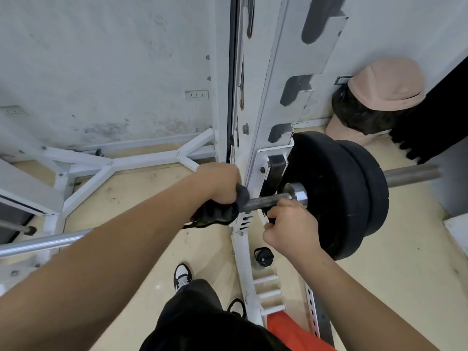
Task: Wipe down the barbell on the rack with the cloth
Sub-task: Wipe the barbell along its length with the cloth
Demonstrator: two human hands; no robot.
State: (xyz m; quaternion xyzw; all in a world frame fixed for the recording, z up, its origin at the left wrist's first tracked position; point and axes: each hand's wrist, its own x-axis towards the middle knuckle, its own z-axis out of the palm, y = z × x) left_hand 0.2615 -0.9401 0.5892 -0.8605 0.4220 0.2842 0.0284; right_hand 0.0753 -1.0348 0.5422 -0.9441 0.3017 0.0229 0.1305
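The barbell point(266, 200) lies across the white rack point(268, 97), its dark knurled shaft running from my left hand to a chrome collar. Two black weight plates point(339, 196) sit on its sleeve, whose bare end sticks out to the right. My left hand point(220, 183) is closed around a dark cloth point(220, 211) wrapped over the shaft just left of the rack upright. My right hand point(291, 224) grips the shaft from below, close to the collar and the inner plate. The shaft under both hands is hidden.
A second chrome bar point(43, 241) lies low at the left over the white frame. A pink lidded bin point(372, 102) with a black liner stands by the wall. On the floor are a black bottle cap point(263, 257), my shoes and an orange item point(291, 330).
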